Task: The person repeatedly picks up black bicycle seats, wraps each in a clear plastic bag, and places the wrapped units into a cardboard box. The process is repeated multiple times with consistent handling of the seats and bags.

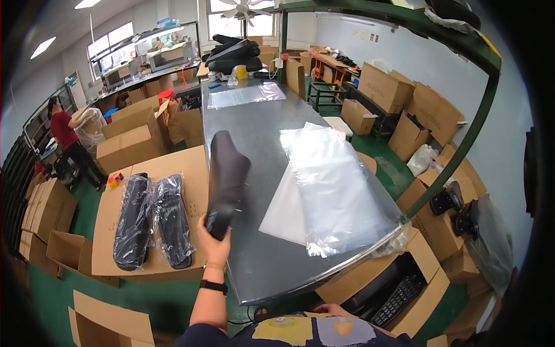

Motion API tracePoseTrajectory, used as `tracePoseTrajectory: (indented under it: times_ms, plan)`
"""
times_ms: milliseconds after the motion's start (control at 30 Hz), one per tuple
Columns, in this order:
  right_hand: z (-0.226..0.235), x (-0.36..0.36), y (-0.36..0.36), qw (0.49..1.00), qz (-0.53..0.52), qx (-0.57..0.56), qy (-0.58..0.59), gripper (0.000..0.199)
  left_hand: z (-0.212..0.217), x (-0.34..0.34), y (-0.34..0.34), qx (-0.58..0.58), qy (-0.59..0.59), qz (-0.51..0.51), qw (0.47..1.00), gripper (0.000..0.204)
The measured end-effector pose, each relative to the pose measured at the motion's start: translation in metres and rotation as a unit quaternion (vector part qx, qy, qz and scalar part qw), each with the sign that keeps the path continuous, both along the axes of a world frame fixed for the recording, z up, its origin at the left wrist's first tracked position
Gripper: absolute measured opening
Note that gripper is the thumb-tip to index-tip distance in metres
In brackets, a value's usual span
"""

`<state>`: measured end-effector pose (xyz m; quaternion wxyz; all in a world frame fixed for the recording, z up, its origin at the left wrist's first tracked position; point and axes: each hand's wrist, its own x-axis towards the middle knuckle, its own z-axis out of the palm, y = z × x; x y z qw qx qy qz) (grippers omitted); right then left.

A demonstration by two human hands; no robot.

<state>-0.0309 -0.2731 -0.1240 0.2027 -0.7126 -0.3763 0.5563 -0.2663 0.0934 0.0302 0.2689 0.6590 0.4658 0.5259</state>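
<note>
My left hand (215, 247), with a black band on its wrist, is closed round the lower end of a long dark boot-shaped piece (226, 173). That piece stands tilted over the left edge of the grey table (263, 266), its far end blurred a little. My right hand (334, 310) rests low at my front, mostly cut off from sight, and its fingers are hidden. Clear plastic bags (341, 191) lie in a loose stack on the table to the right. Two black long pieces in clear wrap, one on the left (132, 222) and one on the right (172, 222), lie on a cardboard box (199, 173).
An open carton (329, 286) with black parts inside stands by the table's near right corner. A green metal frame (477, 121) rises along the right. More clear bags (245, 96) lie at the table's far end. Another person (66, 130) stands far left among cartons.
</note>
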Motion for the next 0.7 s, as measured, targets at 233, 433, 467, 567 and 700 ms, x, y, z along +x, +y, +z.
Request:
tracePoseTrajectory:
  times_ms: [233, 433, 467, 567, 700]
  plan:
    - [0.062, -0.012, 0.061, 0.996, -0.069, 0.038, 0.042, 0.031, -0.044, -0.101, 0.024, -0.24, -0.573, -0.102, 0.777, 0.057]
    - [0.201, 0.018, 0.153, 0.911, -0.086, 0.338, -0.22, 0.022, -0.031, -0.159, -0.029, -0.264, -0.567, -0.149, 0.765, 0.061]
    - [0.245, 0.011, 0.174, 0.891, -0.108, 0.354, -0.262, 0.026, -0.026, -0.161, -0.038, -0.262, -0.578, -0.159, 0.757, 0.061]
    - [0.333, 0.013, 0.206, 0.818, -0.05, 0.461, -0.339, 0.052, -0.022, -0.159, -0.046, -0.293, -0.586, -0.209, 0.726, 0.063]
    - [0.369, 0.02, 0.233, 0.745, 0.103, 0.473, -0.458, 0.07, -0.011, -0.128, -0.059, -0.355, -0.585, -0.231, 0.692, 0.066]
